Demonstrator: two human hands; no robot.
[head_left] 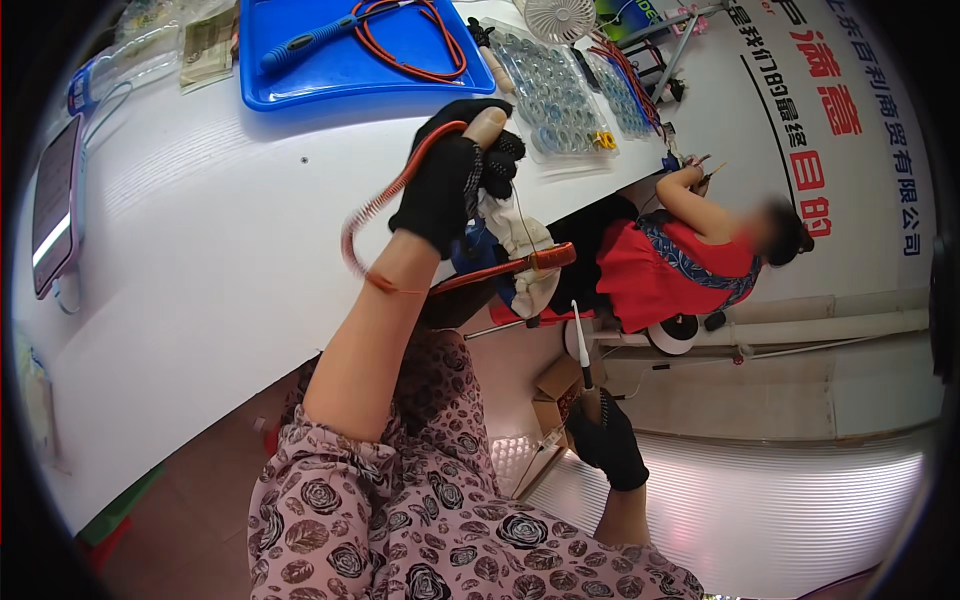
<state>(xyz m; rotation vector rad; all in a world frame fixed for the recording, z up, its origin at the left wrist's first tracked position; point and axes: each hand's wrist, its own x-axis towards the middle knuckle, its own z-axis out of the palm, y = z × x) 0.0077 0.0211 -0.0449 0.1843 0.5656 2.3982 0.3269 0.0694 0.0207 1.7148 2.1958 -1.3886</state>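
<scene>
My left hand point(455, 170), in a black glove with a bare thumb tip, is closed over the table's front edge. It grips an orange-red cord point(385, 190) that loops down past my forearm and looks coiled in part. A flat orange-red band point(500, 268), wrapped with yellow near its end, runs below that hand; whether it joins the cord I cannot tell. White and blue cloth point(525, 225) hangs beside it. Lower right, my right hand point(608, 440), also gloved in black, is closed round a slim tool point(583, 345) with a pale pointed tip and black collar, held upright and apart from the cord.
On the white table point(220, 240) stands a blue tray point(340, 92) with a blue-handled tool and orange cord. Near it are a clear compartment box point(545, 85) and a small white fan point(560, 18). A phone point(58, 210) is at left; a person in red point(640, 270) sits at right.
</scene>
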